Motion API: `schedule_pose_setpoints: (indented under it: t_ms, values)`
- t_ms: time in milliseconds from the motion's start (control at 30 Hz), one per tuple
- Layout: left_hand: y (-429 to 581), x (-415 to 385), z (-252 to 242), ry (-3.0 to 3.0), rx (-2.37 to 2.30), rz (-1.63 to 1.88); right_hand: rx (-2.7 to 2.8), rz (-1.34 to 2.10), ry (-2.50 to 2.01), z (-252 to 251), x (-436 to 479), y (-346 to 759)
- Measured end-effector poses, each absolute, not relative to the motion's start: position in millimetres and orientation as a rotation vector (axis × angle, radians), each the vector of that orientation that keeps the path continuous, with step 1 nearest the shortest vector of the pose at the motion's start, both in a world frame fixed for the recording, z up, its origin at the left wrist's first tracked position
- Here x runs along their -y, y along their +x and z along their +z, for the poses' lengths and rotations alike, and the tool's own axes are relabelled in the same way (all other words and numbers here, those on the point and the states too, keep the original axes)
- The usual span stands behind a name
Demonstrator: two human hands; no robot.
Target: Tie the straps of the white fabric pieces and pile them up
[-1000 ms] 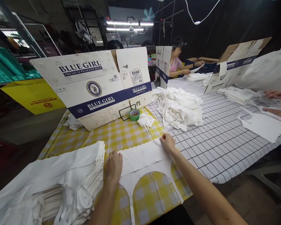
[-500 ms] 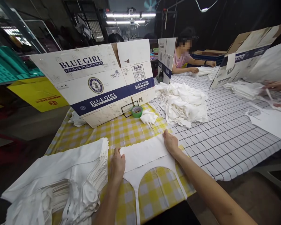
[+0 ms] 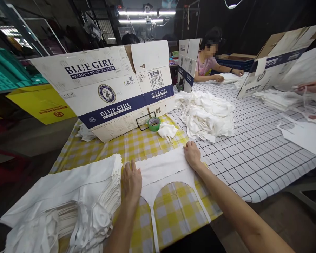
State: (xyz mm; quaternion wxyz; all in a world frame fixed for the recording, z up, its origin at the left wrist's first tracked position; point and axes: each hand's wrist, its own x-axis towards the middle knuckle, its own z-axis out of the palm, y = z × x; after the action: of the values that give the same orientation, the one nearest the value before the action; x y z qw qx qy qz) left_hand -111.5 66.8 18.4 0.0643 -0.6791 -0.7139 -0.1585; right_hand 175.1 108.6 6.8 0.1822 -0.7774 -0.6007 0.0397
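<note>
A white strappy top (image 3: 162, 170) lies folded flat in front of me, its wavy edge away from me and its thin straps trailing toward me. My left hand (image 3: 132, 181) rests flat at its left edge, fingers extended and a little apart. At the far right corner, my right hand (image 3: 192, 154) has bent fingers closed on the fabric; the fingertips are partly hidden. To the left of my left hand is a thick stack of similar white tops (image 3: 76, 186), with straps bunched at the near side.
Beyond my hands stand a cardboard sheet (image 3: 105, 95), a green tape roll (image 3: 154, 124) and a small white cloth (image 3: 168, 131). A white fabric heap (image 3: 208, 116) lies on the grid-patterned cloth (image 3: 239, 168). A co-worker (image 3: 208, 65) sits behind; another person's hands (image 3: 314, 88) work at right.
My left hand has gone from gripping the top's left edge to lying flatter with fingers extended. My right hand stays at the right corner, shifted slightly away from me with the fabric edge.
</note>
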Motion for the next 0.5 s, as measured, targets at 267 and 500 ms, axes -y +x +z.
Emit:
schedule_pose_setpoints:
  t_ms: [267, 500]
  values:
    - [-92.9, -44.7, 3.7, -2.753, 1.789, -0.148, 2.183, 0.199, -1.895, -12.4, -62.5, 175.4]
    - [-133.9, -33.6, 2.1, -2.577, 2.082, -0.024, 1.876, 0.318, -1.969, 2.1, -29.9, 205.4]
